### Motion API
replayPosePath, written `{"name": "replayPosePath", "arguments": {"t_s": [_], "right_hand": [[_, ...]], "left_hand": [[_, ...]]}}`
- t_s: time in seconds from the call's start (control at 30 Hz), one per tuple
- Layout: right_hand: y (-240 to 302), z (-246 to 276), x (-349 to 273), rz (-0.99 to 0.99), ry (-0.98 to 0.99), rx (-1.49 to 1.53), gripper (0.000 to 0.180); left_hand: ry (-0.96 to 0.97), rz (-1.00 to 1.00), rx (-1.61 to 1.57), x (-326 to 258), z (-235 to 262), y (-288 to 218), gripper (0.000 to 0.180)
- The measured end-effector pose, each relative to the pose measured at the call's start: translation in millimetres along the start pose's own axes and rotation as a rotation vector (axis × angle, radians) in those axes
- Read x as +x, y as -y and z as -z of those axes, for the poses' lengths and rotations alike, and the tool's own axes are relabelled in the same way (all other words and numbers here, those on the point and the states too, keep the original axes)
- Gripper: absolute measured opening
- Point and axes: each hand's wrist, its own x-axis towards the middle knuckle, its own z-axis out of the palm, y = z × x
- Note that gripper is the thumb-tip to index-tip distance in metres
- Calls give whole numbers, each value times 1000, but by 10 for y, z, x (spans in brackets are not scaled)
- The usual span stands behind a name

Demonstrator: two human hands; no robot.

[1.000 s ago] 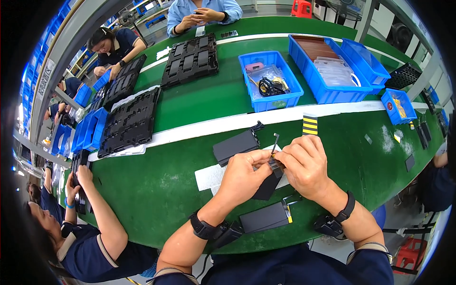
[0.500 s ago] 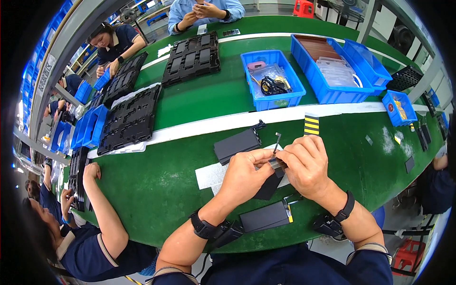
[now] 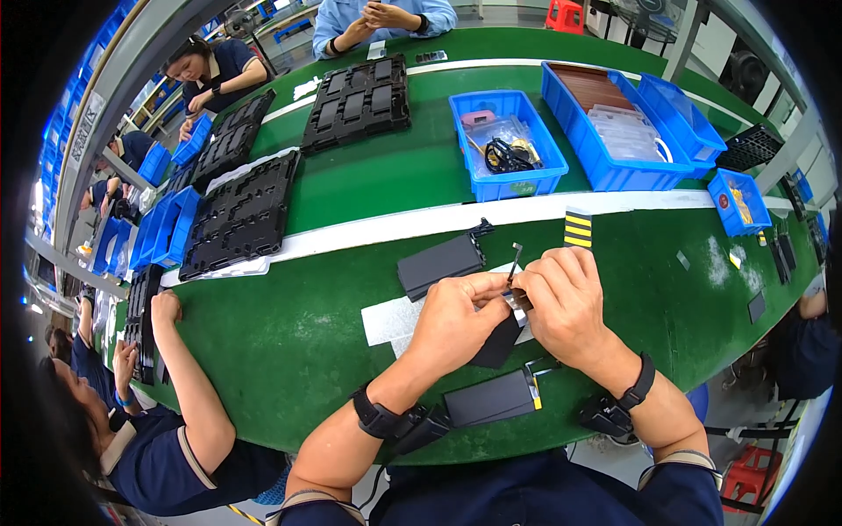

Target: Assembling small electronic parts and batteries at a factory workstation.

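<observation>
My left hand (image 3: 458, 323) and my right hand (image 3: 563, 309) meet over the table with fingers pinched. Between them is the top end of a flat black battery pack (image 3: 497, 345), whose lower part shows beneath my fingers. A thin dark connector strip (image 3: 515, 260) sticks up from that end, and a silvery patch shows by my right fingertips. The exact grip points are hidden by my fingers. Below my hands lie stacked black packs (image 3: 488, 399) with a yellow-edged end. Beyond my left hand rests a stack of similar packs (image 3: 440, 266). White sheets (image 3: 388, 322) lie under the work.
Across the white strip stand a blue bin (image 3: 509, 180) with cables and bags, and a larger blue bin (image 3: 633, 175) of clear cases. Black trays (image 3: 239, 216) line the left side. A co-worker's arm (image 3: 195, 377) reaches in at left. Striped tape (image 3: 578, 230) marks the table ahead.
My right fingers have shifted slightly at the pack's end, where more of the silvery patch now shows. Both hands keep their hold. The far co-worker's hands have moved up.
</observation>
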Motion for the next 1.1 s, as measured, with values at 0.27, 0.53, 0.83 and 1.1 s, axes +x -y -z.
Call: {"name": "replayPosePath", "arguments": {"t_s": [0.27,0.53,0.83,1.1], "right_hand": [[-77,99,-65,-456,-54,611,10],[-467,90,-153,-725,399,301,13],[-458,117,-147,-895,296,504,19],[-472,93,-161,-999,320,727,22]], "left_hand": [[-69,95,-242,43,234,-43,26],[389,255,119,-46,293,-247,44],[447,145,382,-242,-53,-151,26],[45,-59,399,93,6,-169,36]]}}
